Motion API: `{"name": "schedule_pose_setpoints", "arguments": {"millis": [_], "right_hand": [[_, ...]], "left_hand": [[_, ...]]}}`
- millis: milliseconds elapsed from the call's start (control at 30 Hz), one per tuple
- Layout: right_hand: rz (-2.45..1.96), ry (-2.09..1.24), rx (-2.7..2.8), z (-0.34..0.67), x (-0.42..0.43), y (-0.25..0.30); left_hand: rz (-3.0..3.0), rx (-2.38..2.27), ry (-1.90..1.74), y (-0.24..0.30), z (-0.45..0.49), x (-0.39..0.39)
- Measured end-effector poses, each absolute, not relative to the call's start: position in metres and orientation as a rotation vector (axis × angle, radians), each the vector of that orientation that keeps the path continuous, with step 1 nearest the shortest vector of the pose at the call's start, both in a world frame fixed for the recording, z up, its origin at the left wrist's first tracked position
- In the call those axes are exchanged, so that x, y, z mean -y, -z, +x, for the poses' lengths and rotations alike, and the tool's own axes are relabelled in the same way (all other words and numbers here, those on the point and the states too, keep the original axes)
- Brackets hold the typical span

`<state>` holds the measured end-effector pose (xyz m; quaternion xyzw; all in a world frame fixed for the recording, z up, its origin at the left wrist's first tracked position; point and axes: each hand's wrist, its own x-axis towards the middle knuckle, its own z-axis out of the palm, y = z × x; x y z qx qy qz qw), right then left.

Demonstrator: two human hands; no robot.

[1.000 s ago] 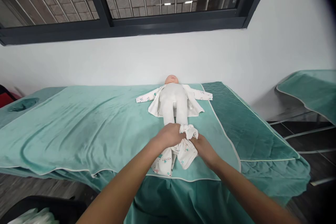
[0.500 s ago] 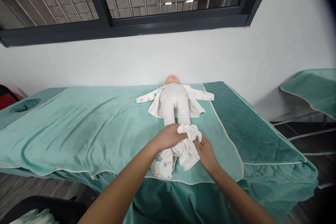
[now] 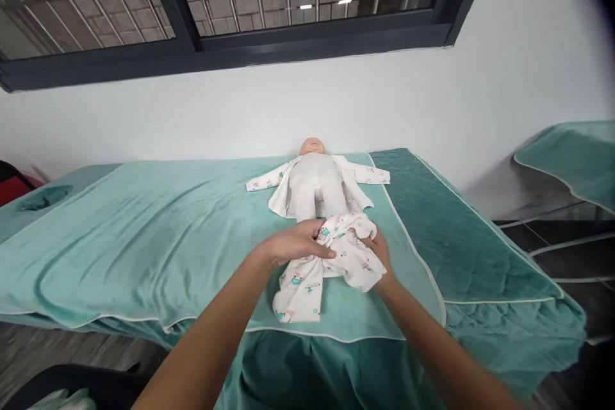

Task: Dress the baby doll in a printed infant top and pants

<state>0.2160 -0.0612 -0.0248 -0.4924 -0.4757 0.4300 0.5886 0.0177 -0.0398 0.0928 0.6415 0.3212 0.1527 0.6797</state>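
A baby doll (image 3: 317, 182) with a plain white cloth body lies on its back on a teal bed cover (image 3: 144, 237), head toward the wall. An open white printed shirt (image 3: 355, 174) is spread under its torso. Small white printed trousers (image 3: 336, 256) are bunched over the doll's feet. My left hand (image 3: 293, 243) grips the waist of the trousers on the left side. My right hand (image 3: 379, 250) grips them on the right, partly hidden under the cloth. The doll's lower legs are covered by the trousers and my hands.
The bed stands against a white wall under a dark-framed window (image 3: 230, 6). A darker teal quilted sheet (image 3: 456, 230) covers the bed's right end. Another teal-covered bed (image 3: 571, 160) is at the far right. A dark bin (image 3: 72, 387) with white cloth sits at the lower left.
Both hands have drawn the trousers' waist up toward the doll's body, so the cloth now covers more of the legs and spreads wider. The doll has stayed in place.
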Motion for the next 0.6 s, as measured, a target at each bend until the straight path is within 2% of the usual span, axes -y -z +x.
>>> {"name": "schedule_pose_setpoints", "arguments": {"millis": [200,367,600], "right_hand": [[-1.211,-0.763,1.138,0.216,0.044,0.019],[-1.208,-0.724,1.208,0.225,0.016,0.02],[-1.218,-0.62,1.369,0.234,-0.024,0.016]], "left_hand": [[1.748,-0.997,-0.631,-0.086,0.033,0.016],[1.926,-1.25,-0.825,-0.08,0.046,-0.001],[1.983,-1.366,-0.98,-0.07,0.048,-0.019]]}}
